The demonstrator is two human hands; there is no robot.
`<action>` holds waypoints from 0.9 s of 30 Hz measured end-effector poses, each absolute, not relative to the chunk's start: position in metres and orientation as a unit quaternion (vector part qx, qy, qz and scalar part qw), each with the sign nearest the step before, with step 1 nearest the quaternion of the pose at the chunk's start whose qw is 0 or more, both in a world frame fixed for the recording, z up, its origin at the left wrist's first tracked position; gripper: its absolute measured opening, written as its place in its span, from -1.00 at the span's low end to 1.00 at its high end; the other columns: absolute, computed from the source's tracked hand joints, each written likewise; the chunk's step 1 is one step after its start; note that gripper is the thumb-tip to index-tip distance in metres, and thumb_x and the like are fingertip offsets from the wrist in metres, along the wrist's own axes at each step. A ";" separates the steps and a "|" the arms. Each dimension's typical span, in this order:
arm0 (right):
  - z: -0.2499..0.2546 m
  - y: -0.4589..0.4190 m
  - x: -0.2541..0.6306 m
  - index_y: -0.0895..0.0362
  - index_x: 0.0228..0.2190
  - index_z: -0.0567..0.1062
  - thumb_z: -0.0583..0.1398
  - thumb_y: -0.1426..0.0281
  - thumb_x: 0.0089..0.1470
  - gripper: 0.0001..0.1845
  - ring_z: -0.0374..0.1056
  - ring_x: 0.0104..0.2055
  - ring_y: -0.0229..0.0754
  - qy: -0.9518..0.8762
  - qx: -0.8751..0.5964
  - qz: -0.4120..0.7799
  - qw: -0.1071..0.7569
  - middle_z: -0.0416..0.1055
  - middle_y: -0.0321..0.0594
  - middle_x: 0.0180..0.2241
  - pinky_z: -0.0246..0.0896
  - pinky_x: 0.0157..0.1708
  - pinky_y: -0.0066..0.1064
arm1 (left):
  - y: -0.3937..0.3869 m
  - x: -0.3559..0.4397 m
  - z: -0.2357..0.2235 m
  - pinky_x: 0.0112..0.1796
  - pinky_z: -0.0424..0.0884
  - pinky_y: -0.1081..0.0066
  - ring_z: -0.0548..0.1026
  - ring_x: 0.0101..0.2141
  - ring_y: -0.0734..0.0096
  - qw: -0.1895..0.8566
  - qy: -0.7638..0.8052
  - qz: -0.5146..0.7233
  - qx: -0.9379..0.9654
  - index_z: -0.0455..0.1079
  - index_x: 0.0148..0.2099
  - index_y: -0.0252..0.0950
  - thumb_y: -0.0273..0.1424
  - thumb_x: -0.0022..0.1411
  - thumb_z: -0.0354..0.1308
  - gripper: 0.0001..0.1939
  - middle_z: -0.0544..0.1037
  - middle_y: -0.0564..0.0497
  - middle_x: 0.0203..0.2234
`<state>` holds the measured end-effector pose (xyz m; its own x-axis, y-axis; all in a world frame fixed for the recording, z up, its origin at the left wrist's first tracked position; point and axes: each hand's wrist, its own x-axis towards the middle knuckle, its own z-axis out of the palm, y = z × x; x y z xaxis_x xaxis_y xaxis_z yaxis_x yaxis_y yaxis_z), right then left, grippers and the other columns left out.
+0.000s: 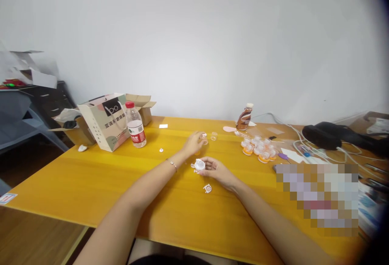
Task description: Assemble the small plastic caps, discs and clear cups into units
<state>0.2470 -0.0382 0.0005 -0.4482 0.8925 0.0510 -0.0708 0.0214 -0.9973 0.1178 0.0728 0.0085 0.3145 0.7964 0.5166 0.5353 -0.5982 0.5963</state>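
Note:
My right hand [218, 171] is closed around a small round white plastic piece [199, 165], shaped like a shallow cup or base. Farther off, my left hand [193, 143] pinches a small white part [204, 135] at its fingertips; its exact kind is too small to tell. Just beside that hand stands a short clear plastic cup [214, 136]. A white wheel-shaped plastic part [207, 188] lies on the table, nearer to me than my right hand. Smaller white plastic parts [192, 165] lie left of the round piece, partly hidden by it.
Several clear-and-orange containers [258, 147] cluster at right, with a brown drink bottle [244, 117] behind. A water bottle [135, 125], paper bag [111, 125] and cardboard box [146, 111] stand left. Cables [299, 143] and a black bundle [325, 135] lie far right. A wall rises behind the table.

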 end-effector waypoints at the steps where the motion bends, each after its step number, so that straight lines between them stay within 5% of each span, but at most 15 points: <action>1: 0.000 -0.037 0.247 0.12 -0.32 0.43 0.32 0.33 -0.30 -0.60 0.35 -0.28 -0.25 -0.590 -0.349 0.605 0.405 0.44 -0.24 -0.32 0.20 -0.15 -0.32 | 0.067 0.109 0.011 -0.16 0.29 0.33 0.39 -0.24 0.33 0.166 0.426 0.426 0.781 0.29 -0.08 -0.36 -0.38 0.10 0.06 -0.69 0.42 -0.14 -0.22; 9: -0.005 -0.030 0.246 0.14 -0.31 0.45 0.31 0.33 -0.29 -0.61 0.36 -0.34 -0.25 -0.574 -0.405 0.556 0.443 0.46 -0.24 -0.36 0.21 -0.20 -0.34 | 0.005 0.051 0.016 -0.26 0.33 0.45 0.40 -0.33 0.46 0.280 0.359 0.494 0.741 0.37 -0.17 -0.34 -0.27 0.11 0.06 -0.71 0.42 -0.04 -0.34; 27: -0.007 -0.031 0.244 0.16 -0.21 0.42 0.23 0.29 -0.16 -0.60 0.32 -0.41 -0.27 -0.665 -0.410 0.486 0.392 0.45 -0.24 -0.38 0.19 -0.34 -0.43 | -0.024 0.060 0.010 -0.28 0.34 0.43 0.37 -0.35 0.45 0.260 0.310 0.444 0.799 0.34 -0.13 -0.32 -0.33 0.06 0.14 -0.70 0.38 -0.03 -0.37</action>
